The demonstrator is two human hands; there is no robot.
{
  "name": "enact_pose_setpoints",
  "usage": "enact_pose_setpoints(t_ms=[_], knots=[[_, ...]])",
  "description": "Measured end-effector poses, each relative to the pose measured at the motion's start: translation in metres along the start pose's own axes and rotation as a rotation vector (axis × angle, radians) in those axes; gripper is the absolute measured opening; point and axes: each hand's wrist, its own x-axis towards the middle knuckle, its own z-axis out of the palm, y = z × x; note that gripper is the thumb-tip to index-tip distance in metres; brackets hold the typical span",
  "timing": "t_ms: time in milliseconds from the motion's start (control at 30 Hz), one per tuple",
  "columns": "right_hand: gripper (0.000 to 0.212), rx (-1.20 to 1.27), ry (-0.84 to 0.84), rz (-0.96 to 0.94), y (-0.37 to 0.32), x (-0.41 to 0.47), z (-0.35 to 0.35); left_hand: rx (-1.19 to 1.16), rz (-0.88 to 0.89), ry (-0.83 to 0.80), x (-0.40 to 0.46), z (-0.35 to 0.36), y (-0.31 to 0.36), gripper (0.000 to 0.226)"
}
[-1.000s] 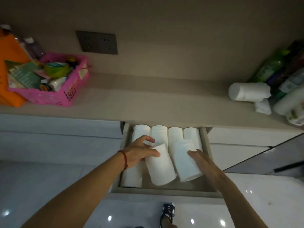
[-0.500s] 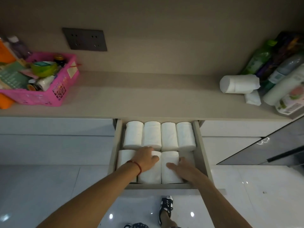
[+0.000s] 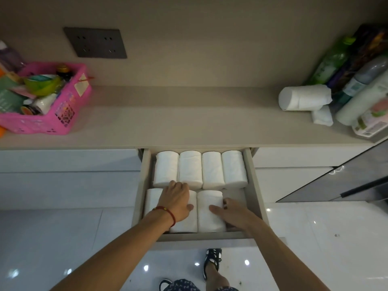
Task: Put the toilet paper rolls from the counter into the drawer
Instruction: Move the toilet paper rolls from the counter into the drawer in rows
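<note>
The open drawer (image 3: pixel 251 185) below the counter (image 3: pixel 178 122) holds white toilet paper rolls lying side by side. Several rolls (image 3: pixel 191 169) fill the back row. The front row has a roll at the left (image 3: pixel 152 200), a second roll (image 3: pixel 186 224) under my left hand (image 3: pixel 176 198), and a third roll (image 3: pixel 210 198) clasped by my right hand (image 3: pixel 235 215), thumb on top and fingers down its right side. One more roll (image 3: pixel 302 97) lies on its side on the counter at the far right.
A pink basket (image 3: pixel 52 120) of small items stands on the counter's left end. Bottles (image 3: pixel 357 85) and a small white wad (image 3: pixel 322 117) crowd the right end. A dark cabinet front (image 3: pixel 346 181) juts out on the right. My foot (image 3: pixel 213 261) is below the drawer.
Both hands have lowered two tilted rolls flat into the drawer's front row and now rest on them. The view has shifted, showing the whole drawer.
</note>
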Motion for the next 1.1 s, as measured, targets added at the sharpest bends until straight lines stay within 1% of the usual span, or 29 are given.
enact_pose_setpoints(t_ms=[100,167,233,333,400,467,567,633,700,767,833,867,933,1000,1067,1100], knots=[[0.047,-0.074,0.101,-0.049,-0.002,0.002,-0.014,-0.104,0.014,0.118,0.01,-0.021,0.016,0.037],[0.037,-0.175,0.188,-0.095,-0.011,0.002,-0.032,-0.21,0.029,0.241,0.021,-0.042,0.03,0.026],[0.033,-0.236,0.3,-0.127,-0.021,0.001,-0.059,-0.312,0.08,0.293,0.038,-0.066,0.05,0.023],[0.022,-0.21,0.473,-0.163,-0.035,-0.001,-0.113,-0.408,0.163,0.239,0.074,-0.104,0.09,0.023],[0.02,-0.191,0.591,-0.166,-0.043,-0.001,-0.153,-0.445,0.179,0.183,0.103,-0.125,0.122,0.025],[0.026,-0.217,0.705,-0.195,-0.047,0.004,-0.195,-0.509,0.177,0.13,0.131,-0.14,0.154,0.028],[0.037,-0.288,0.84,-0.257,-0.053,0.017,-0.253,-0.621,0.127,0.05,0.166,-0.155,0.191,0.034],[0.051,-0.345,0.906,-0.274,-0.058,0.03,-0.292,-0.651,0.077,0.031,0.19,-0.162,0.212,0.037],[0.074,-0.55,0.94,-0.255,-0.065,0.048,-0.328,-0.661,0.033,0.021,0.207,-0.165,0.228,0.037],[0.096,-0.85,0.934,-0.222,-0.072,0.065,-0.357,-0.637,0.016,0.017,0.218,-0.163,0.236,0.038],[0.107,-1.039,0.915,-0.195,-0.077,0.084,-0.384,-0.621,0.008,0.021,0.225,-0.158,0.238,0.039],[0.106,-1.081,0.905,-0.195,-0.079,0.092,-0.393,-0.627,0.006,0.02,0.227,-0.156,0.237,0.04],[0.092,-1.114,0.867,-0.219,-0.081,0.103,-0.408,-0.654,-0.006,0.03,0.233,-0.157,0.23,0.039],[0.081,-1.123,0.864,-0.272,-0.078,0.109,-0.415,-0.7,-0.042,0.05,0.239,-0.157,0.223,0.036],[0.084,-1.113,0.867,-0.352,-0.078,0.109,-0.414,-0.809,-0.084,0.075,0.244,-0.16,0.217,0.034],[0.089,-1.082,0.853,-0.413,-0.08,0.105,-0.41,-0.918,-0.109,0.085,0.245,-0.162,0.216,0.032]])
